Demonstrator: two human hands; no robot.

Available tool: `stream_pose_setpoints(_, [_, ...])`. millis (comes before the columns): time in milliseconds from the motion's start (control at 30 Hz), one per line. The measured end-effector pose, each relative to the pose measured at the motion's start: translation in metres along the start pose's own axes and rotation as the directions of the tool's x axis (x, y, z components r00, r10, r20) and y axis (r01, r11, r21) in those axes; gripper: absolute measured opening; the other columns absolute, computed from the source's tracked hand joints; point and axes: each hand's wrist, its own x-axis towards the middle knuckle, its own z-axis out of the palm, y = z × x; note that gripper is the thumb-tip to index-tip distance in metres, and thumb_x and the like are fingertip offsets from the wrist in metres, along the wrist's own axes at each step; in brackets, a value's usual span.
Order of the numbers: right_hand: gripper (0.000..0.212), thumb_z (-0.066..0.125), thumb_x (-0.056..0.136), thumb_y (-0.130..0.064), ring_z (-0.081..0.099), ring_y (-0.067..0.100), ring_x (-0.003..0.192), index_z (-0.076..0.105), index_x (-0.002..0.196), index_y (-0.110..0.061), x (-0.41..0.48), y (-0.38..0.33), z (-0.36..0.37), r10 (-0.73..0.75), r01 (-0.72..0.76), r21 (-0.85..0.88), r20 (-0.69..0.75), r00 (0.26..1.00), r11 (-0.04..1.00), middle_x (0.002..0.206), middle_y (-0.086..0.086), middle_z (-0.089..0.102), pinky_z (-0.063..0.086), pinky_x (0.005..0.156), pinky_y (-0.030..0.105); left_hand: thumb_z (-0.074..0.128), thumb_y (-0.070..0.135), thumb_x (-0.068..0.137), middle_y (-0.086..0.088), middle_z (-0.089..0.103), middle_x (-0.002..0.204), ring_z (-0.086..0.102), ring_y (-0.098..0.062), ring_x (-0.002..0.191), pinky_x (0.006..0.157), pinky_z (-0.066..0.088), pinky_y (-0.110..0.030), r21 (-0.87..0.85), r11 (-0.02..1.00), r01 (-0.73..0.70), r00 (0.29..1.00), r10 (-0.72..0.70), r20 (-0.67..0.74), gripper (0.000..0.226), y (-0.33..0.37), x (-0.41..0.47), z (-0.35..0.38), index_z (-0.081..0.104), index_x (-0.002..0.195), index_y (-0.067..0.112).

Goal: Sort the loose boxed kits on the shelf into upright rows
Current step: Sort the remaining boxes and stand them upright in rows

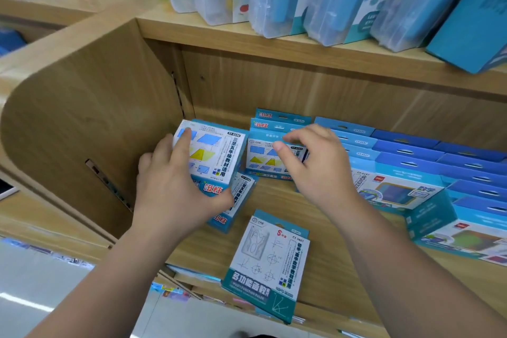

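Hiding most of a lying kit [241, 197] beneath the left grip [170, 186], left of centre, and cutting off the blue rows [439, 162] at the right edge, print there too blurred for reading. Clamping the held kit [211, 153] over the shelf [274, 197] with curled fingers [183, 140] on its left side and thumb at its lower end; tilting it back, long axis running nearly up and down the frame, title end lowest. Pinching the top of an upright kit [263, 158] at centre with the right grip [318, 167], fingers bent over it.
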Motion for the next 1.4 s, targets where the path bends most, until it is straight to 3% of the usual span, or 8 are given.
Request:
stream_pose_setpoints(133, [0.054,0.065,0.083,-0.062,0.070,0.010,0.082,0.065,0.118,-0.022,-0.005,-0.024,-0.015,0.318,-0.471,0.456,0.374,0.871,0.755,0.090,-0.003,0.074,0.052,0.070,0.031,0.060,0.070,0.052,-0.012,0.030,0.157,0.034,-0.031,0.133,0.108,0.028,-0.039,-0.143,0.962,-0.235,0.963,0.209,-0.172,0.119,0.011,-0.008,-0.001,0.028,0.153,0.015])
stream_pose_setpoints(200, [0.045,0.067,0.087,-0.049,0.072,0.013,0.080,0.062,0.119,-0.018,-0.002,-0.030,-0.022,0.323,-0.555,0.575,0.460,0.827,0.601,0.092,-0.001,0.077,0.054,0.065,0.033,0.067,0.067,0.055,-0.012,0.030,0.157,0.035,-0.032,0.135,0.110,0.027,-0.039,-0.155,0.920,-0.361,0.925,0.331,-0.186,0.118,0.020,-0.012,0.004,0.029,0.152,0.012])
stream_pose_setpoints(267, [0.024,0.070,0.091,-0.028,0.073,0.018,0.080,0.063,0.111,-0.017,-0.001,-0.031,-0.028,0.318,-0.539,0.638,0.437,0.842,0.550,0.092,0.003,0.078,0.056,0.065,0.034,0.068,0.072,0.056,-0.009,0.026,0.159,0.033,-0.030,0.139,0.112,0.029,-0.041,-0.170,0.899,-0.404,0.913,0.383,-0.141,0.120,0.026,-0.015,0.011,0.026,0.153,0.015])
stream_pose_setpoints(400, [0.018,0.075,0.087,-0.013,0.075,0.018,0.081,0.064,0.100,-0.018,-0.002,-0.017,-0.036,0.333,-0.438,0.645,0.286,0.898,0.627,0.092,0.001,0.078,0.057,0.063,0.036,0.050,0.094,0.053,0.003,0.014,0.163,0.019,-0.024,0.146,0.117,0.023,-0.043,-0.078,0.949,-0.306,0.949,0.310,0.052,0.127,0.023,-0.011,0.021,0.011,0.156,0.030])
stream_pose_setpoints(567, [0.027,0.081,0.079,-0.020,0.072,0.012,0.082,0.063,0.098,-0.027,-0.005,0.007,-0.053,0.313,-0.317,0.403,0.080,0.947,0.858,0.092,-0.013,0.076,0.059,0.073,0.046,0.058,0.080,0.070,-0.009,0.031,0.157,0.020,-0.038,0.145,0.115,0.019,-0.065,0.274,0.926,-0.260,0.960,0.217,0.175,0.085,-0.001,-0.004,0.037,0.050,0.140,0.033])
stream_pose_setpoints(700, [0.030,0.081,0.076,-0.029,0.066,0.006,0.075,0.063,0.100,-0.032,-0.010,0.016,-0.054,0.286,-0.289,0.238,0.051,0.957,0.927,0.087,-0.016,0.073,0.056,0.070,0.040,0.052,0.076,0.079,-0.006,0.008,0.165,0.000,-0.038,0.150,0.114,0.001,-0.070,0.379,0.846,-0.376,0.916,0.278,0.288,0.068,0.006,-0.005,0.052,0.052,0.136,0.040])
stream_pose_setpoints(900, [0.041,0.081,0.074,-0.038,0.059,0.009,0.079,0.064,0.111,-0.032,-0.017,0.024,-0.045,0.207,-0.211,0.061,0.070,0.976,0.975,0.098,-0.010,0.068,0.049,0.071,0.029,0.041,0.065,0.093,-0.001,-0.029,0.161,-0.014,-0.045,0.147,0.109,0.005,-0.076,0.513,0.740,-0.435,0.873,0.206,0.442,0.062,0.016,0.005,0.065,0.035,0.148,0.038])
stream_pose_setpoints(1400, [0.048,0.083,0.074,-0.039,0.052,0.021,0.105,0.067,0.116,-0.025,-0.006,0.017,-0.023,-0.010,0.014,-0.066,0.062,0.998,0.998,0.109,-0.005,0.072,0.043,0.085,0.036,0.035,0.055,0.098,-0.001,-0.036,0.158,-0.018,-0.045,0.147,0.110,0.006,-0.075,0.523,0.767,-0.372,0.882,0.116,0.458,0.055,0.014,-0.028,0.056,0.029,0.150,0.040])
